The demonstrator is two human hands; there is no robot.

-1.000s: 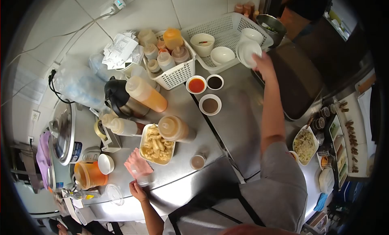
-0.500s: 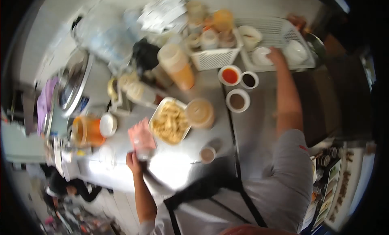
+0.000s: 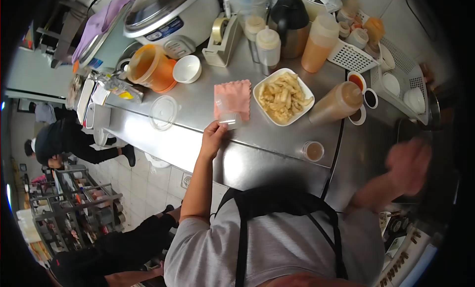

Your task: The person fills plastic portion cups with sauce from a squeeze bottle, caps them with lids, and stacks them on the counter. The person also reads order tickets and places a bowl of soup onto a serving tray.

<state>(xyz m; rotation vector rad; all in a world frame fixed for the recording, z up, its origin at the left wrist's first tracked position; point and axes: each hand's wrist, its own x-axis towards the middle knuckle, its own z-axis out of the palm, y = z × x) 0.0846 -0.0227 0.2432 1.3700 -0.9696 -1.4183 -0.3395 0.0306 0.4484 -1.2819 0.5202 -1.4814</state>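
Note:
My left hand [image 3: 213, 138] pinches a small clear plastic cup [image 3: 230, 121] over the steel counter's front part. Just beyond the cup lies a pink cloth [image 3: 233, 99] with a zigzag edge. My right hand [image 3: 409, 165] hangs in the air at the right, smeared by motion, and its fingers cannot be made out. A white bowl of pale cut food strips [image 3: 284, 98] stands right of the cloth. Nearer me is a small cup of brown sauce [image 3: 313, 151]. A squeeze bottle of tan sauce [image 3: 339, 103] stands beside the bowl.
Three sauce bowls, one with red sauce [image 3: 355, 80], sit by a white basket [image 3: 418, 99]. Along the back are a rice cooker [image 3: 173, 19], tape dispenser [image 3: 221, 42], orange tub [image 3: 148, 66] and empty white bowl [image 3: 187, 69]. A clear lid [image 3: 164, 112] lies left. Other people are at the left.
My right hand has left the white bowl in the basket and swung back toward me. My left hand keeps the clear cup near the pink cloth. The view has turned leftward.

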